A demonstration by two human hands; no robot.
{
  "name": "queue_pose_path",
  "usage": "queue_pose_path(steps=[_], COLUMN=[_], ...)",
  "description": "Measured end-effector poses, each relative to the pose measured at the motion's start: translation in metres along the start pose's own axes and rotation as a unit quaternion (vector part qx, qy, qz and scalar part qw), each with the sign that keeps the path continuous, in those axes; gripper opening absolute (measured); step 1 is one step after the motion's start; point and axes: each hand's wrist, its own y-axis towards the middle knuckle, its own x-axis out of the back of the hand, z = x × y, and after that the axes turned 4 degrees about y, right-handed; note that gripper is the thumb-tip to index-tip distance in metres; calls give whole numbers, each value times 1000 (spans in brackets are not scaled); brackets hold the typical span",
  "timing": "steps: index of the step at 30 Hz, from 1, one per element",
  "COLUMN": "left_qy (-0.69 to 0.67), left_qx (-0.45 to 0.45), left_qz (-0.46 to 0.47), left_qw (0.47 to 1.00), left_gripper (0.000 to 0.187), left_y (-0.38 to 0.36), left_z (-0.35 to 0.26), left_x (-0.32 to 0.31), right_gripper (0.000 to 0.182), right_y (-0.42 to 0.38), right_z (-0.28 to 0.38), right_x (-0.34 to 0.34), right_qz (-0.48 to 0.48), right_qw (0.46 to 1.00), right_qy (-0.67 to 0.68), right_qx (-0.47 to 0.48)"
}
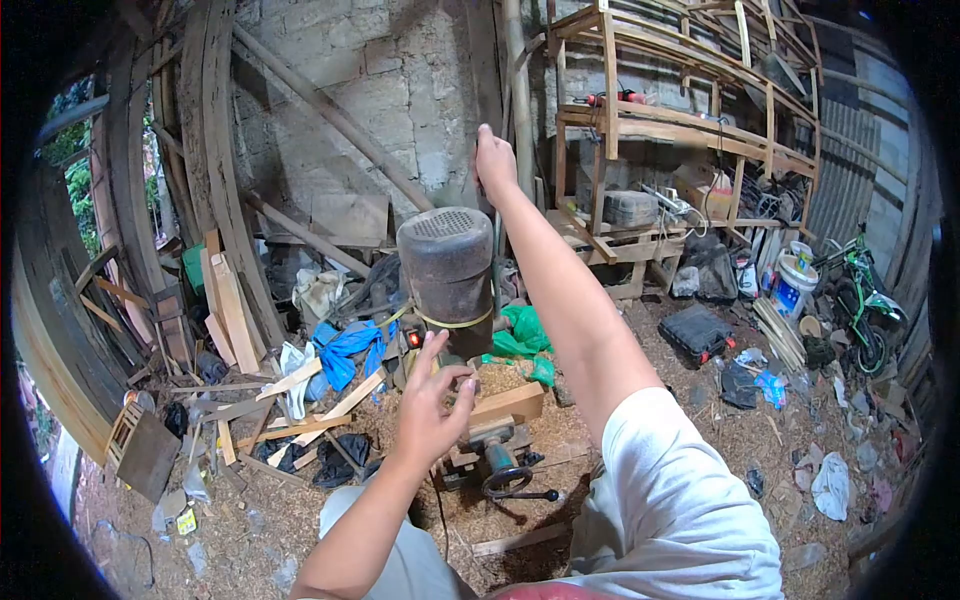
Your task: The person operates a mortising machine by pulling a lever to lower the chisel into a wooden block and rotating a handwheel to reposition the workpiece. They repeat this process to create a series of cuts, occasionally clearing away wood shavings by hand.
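Note:
In front of me stands a machine with a grimy dark motor housing (445, 265) on top and a yellowish cord tied around it. My right hand (495, 165) is raised above and to the right of the housing, fingers wrapped around a lever, most of which the hand covers. My left hand (432, 410) is below the housing with its fingers apart, close to a red lit switch (415, 339). A wooden block (510, 403) sits in the machine's vise (490, 436). Below it is a handwheel (508, 482) with a black knob.
Wood offcuts (300, 425) and a blue plastic bag (345, 352) lie on the sawdust floor at left. Behind are a green sheet (522, 332) and a wooden rack (690, 130). A black case (697, 333), a white bucket (793, 282) and a small green bike (865, 305) stand at right.

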Motion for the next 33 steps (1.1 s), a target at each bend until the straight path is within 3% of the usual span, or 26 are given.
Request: queue_pose_path(steps=[3,4,5,7,9,11,18,23,30,33], left_qy=[-7,-9,-5,0,7,9,16,11,-2,-16], left_qx=[6,5,6,4,-6,-9,4,24,12,4], left_qz=[0,0,0,-2,-6,-10,-17,-18,26,51], left_qw=[1000,1000,1000,1000,1000,1000,1000,999,1000,999], left_gripper=[18,18,17,17,16,16,15,13,16,16], left_y=[-2,-3,-4,-5,-6,-10,-10,-14,-11,-8], left_z=[-5,-5,-6,-6,-7,-4,-5,-12,-12,-13], left_x=[2,1,0,0,0,-3,-3,-5,-4,-6], right_gripper=[56,47,47,46,48,48,48,49,43,45], right_y=[26,17,5,-6,-20,-14,-98,-102,-120,-130], right_z=[-7,5,16,32,40,23,43,35,31,33], right_x=[12,15,19,25,31,38,65,62,68,73], right_qz=[54,75,74,223,243,269,171,150,135,132], right_qw=[998,993,993,913,912,925,955,953,957,954], right_qy=[-23,73,71,269,250,226,241,262,236,256], right_qx=[20,-62,-63,-209,-215,-145,-18,-4,105,88])
